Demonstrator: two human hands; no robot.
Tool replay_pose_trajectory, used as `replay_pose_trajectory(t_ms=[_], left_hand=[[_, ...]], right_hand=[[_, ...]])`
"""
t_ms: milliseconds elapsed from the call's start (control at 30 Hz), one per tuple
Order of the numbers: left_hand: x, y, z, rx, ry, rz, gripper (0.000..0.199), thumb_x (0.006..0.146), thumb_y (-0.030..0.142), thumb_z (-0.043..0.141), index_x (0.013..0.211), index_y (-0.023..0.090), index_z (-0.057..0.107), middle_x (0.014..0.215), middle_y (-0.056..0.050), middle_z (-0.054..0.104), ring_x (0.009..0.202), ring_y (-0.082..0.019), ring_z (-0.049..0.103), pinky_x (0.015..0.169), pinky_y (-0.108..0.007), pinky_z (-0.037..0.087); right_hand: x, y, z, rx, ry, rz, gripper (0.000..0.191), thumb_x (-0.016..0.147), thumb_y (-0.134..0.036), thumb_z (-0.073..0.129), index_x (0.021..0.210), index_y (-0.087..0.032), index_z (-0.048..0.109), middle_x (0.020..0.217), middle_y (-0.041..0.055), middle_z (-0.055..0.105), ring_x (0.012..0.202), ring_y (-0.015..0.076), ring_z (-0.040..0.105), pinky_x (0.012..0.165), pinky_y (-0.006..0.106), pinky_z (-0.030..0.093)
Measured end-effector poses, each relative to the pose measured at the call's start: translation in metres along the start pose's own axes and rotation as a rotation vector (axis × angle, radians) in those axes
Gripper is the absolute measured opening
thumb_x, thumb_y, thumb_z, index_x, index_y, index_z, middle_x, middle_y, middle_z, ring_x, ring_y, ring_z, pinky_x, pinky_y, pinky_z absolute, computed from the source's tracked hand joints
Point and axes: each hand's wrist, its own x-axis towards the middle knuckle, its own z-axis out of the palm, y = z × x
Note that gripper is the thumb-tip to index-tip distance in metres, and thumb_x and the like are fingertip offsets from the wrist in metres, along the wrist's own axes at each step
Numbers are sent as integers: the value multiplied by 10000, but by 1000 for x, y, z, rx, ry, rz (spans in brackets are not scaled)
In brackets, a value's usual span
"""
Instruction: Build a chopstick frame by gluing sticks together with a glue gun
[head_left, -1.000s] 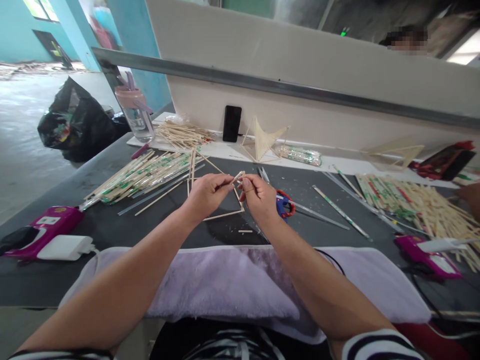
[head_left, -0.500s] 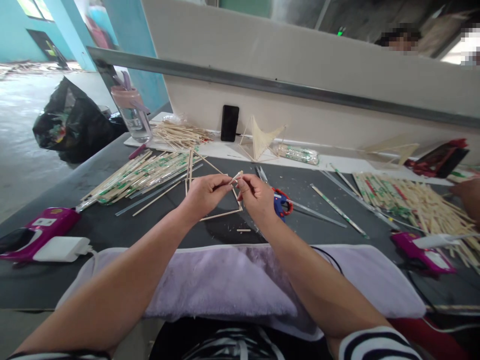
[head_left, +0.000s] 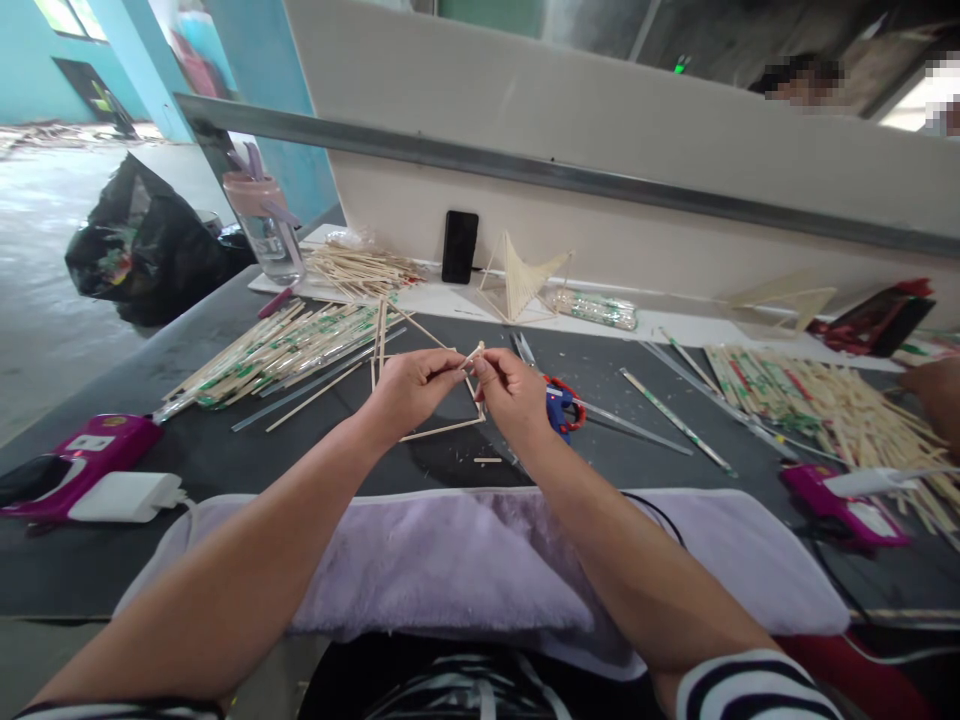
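With our left hand [head_left: 412, 392] and right hand [head_left: 511, 392], we pinch the stick frame [head_left: 442, 431] at its raised corner, above the dark table [head_left: 360, 462], left of the blue-and-red tool [head_left: 561, 408].

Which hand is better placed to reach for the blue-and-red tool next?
Probably the right: the right hand is close beside the blue-and-red tool, while the left hand is farther away and pinching a small stick.

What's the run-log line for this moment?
left hand: fingers pinching stick frame corner | right hand: fingers at same corner | scissors: on table, beside right hand | phone: leaning on wall
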Motion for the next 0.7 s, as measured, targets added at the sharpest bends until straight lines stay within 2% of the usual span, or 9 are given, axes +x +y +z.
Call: replay_pose_trajectory(t_ms=[433, 700], left_hand=[[-1, -1, 1, -21, -9, 27, 193, 858, 280, 539, 869, 198, 713, 810, -3, 704, 699, -122, 607, 646, -213, 448], [-1, -3, 1, -45, -13, 2, 182, 853, 269, 548, 880, 196, 713, 848, -4, 709, 725, -123, 613, 672, -210, 450]], right_hand=[[0, 1, 1, 48, 17, 19, 275, 892, -463, 496, 854, -226, 630, 594, -33, 566, 509, 118, 555, 545, 241, 439], [2, 2, 2, 0, 33, 0, 289, 886, -468, 498, 829, -223, 639, 652, -11, 594, 583, 130, 549, 555, 235, 429]])
